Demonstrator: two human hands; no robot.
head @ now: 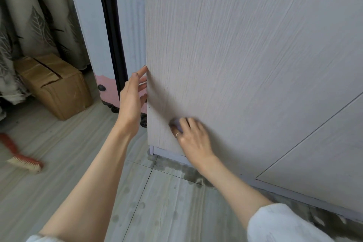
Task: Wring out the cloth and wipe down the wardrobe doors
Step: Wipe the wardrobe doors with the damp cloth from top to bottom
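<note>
The pale wood-grain wardrobe door (245, 55) fills most of the view, standing on a grey plinth above the light plank-patterned floor (167, 202). Near the door's lower left corner the right hand (191, 135) presses a small pale lilac cloth (176, 123) flat against the panel; the fingers are curled over the cloth, so only a sliver of it shows past the fingertips, blurred. A ring sits on one finger. The left hand (132, 95) is at the door's left edge, fingers straight and spread, the tips touching or wrapping that edge, holding nothing else. Dark wet patches mark the floor along the plinth below the right wrist. Beyond the door's left edge stand a white-and-pink suitcase (102, 76) with black trim, a brown cardboard box (57, 86) by leaf-patterned curtains (29, 15), and a red-handled brush (21, 158) lying on the floor at the far left
</note>
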